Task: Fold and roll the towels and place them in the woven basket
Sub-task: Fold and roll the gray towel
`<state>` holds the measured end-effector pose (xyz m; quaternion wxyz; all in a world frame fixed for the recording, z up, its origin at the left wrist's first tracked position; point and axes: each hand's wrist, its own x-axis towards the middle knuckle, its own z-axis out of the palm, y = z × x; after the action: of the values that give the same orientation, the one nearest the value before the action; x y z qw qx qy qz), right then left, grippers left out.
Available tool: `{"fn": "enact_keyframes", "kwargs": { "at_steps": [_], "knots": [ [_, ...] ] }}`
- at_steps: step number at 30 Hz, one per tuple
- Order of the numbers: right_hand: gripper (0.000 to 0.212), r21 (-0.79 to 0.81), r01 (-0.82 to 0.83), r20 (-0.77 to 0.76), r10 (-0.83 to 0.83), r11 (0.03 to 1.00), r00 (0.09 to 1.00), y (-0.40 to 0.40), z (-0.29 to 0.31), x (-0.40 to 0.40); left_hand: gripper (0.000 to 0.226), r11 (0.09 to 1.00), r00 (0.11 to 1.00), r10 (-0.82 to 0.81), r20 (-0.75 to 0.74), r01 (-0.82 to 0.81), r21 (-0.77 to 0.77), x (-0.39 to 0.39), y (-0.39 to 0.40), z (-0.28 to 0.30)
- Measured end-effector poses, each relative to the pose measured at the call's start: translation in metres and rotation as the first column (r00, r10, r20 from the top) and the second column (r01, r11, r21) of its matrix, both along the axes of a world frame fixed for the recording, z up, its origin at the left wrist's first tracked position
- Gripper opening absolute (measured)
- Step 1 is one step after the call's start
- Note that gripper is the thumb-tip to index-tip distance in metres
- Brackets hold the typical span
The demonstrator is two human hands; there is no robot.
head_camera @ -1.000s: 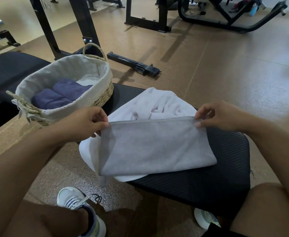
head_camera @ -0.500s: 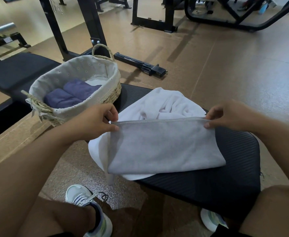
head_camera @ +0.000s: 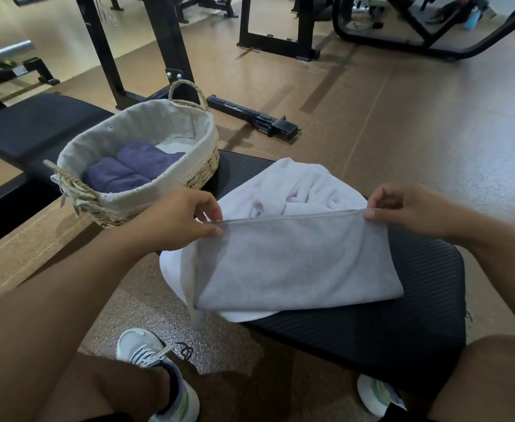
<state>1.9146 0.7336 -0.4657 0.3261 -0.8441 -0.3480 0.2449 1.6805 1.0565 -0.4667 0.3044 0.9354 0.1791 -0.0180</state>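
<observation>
While a person sat astride a black gym bench (head_camera: 402, 324), the left hand (head_camera: 174, 220) and right hand (head_camera: 411, 208) each pinched a top corner of a grey towel (head_camera: 296, 263) between thumb and fingers, the hem stretched taut between them. The towel's lower part lay folded on a crumpled white towel (head_camera: 296, 187) on the bench. At ten o'clock from the grey towel, near the left hand, stood the woven basket (head_camera: 201, 166), lined with pale cloth and holding two rolled purple towels (head_camera: 131, 169). White sneakers (head_camera: 159, 376) rested on the floor.
</observation>
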Motion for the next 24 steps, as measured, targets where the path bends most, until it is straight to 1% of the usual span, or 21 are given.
{"fn": "enact_keyframes", "kwargs": {
  "at_steps": [3,6,9,12,15,18,20,22,24],
  "knots": [
    [0.011,-0.002,-0.009,-0.067,0.009,1.000,0.998,0.000,0.004,-0.004,0.025,1.000,0.999,-0.024,-0.030,0.025,0.014,0.002,0.003,-0.003],
    [0.011,-0.008,-0.002,-0.091,0.001,1.000,0.996,0.001,0.004,-0.006,0.027,0.999,0.998,-0.025,-0.050,0.027,0.028,0.004,0.005,-0.005],
    [0.013,0.034,0.075,-0.084,-0.072,0.997,0.994,0.001,0.003,-0.005,0.028,1.000,0.999,-0.015,-0.049,0.015,0.014,0.005,0.006,-0.006],
    [0.016,0.049,0.128,-0.112,-0.122,0.991,0.986,0.000,0.006,-0.004,0.022,1.000,0.999,-0.009,-0.048,0.009,-0.004,0.005,0.011,-0.008],
    [0.019,0.034,0.118,-0.139,-0.113,0.992,0.984,-0.002,0.009,-0.006,0.015,0.998,0.998,-0.019,-0.054,0.016,-0.060,0.004,0.015,-0.006],
    [0.011,-0.014,0.056,-0.142,-0.057,0.998,0.988,-0.002,0.011,-0.009,0.011,0.993,0.999,-0.037,-0.032,0.033,-0.117,0.002,0.018,-0.006],
    [0.010,-0.033,0.030,-0.137,-0.034,0.999,0.990,-0.001,0.011,-0.011,0.009,0.988,0.999,-0.039,-0.028,0.035,-0.150,0.001,0.019,-0.006],
    [0.015,-0.021,0.066,-0.135,-0.068,0.998,0.989,-0.001,0.009,-0.009,0.005,0.982,0.999,-0.027,-0.023,0.022,-0.187,0.000,0.019,-0.005],
    [0.026,0.019,0.132,-0.144,-0.128,0.991,0.981,-0.002,0.007,-0.006,0.006,0.966,1.000,0.000,-0.010,-0.002,-0.258,0.000,0.017,-0.004]
  ]
}}
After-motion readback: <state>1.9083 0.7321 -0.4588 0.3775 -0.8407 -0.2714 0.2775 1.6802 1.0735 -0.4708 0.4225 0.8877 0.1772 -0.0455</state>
